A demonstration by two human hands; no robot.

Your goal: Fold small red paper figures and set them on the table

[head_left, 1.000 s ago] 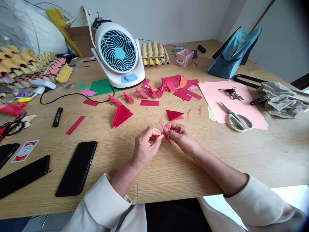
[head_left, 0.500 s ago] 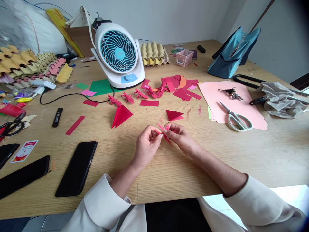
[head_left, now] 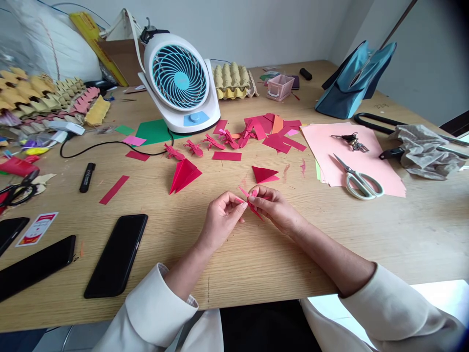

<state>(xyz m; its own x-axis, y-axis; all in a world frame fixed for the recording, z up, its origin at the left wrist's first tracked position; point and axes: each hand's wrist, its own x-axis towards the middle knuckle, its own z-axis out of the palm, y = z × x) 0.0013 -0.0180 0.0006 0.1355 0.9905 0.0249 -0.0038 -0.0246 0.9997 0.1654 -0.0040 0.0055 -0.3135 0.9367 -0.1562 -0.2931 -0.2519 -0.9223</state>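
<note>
Between my two hands is a small red folded paper figure [head_left: 254, 211] with thin pointed limbs. My left hand [head_left: 224, 215] pinches one of its tips between thumb and forefinger. My right hand [head_left: 274, 208] grips its body with thumb and fingers, hiding much of it. Just beyond my hands lie a large red folded paper piece [head_left: 184, 176] on the left and a smaller folded red triangle [head_left: 264, 174] on the right. Several finished-looking red paper figures [head_left: 212, 143] stand in a row farther back.
A white fan [head_left: 183, 83] stands at the back left. Loose red paper pieces [head_left: 276, 143] lie right of it. White-handled scissors [head_left: 361, 183] and keys rest on pink paper [head_left: 388, 181]. Black phones [head_left: 116, 256] and a black marker [head_left: 87, 177] lie at left.
My left hand has shifted very slightly left, its fingertips a little away from the figure's body. The paper figure's lower limb has tilted slightly. Otherwise little differs.
</note>
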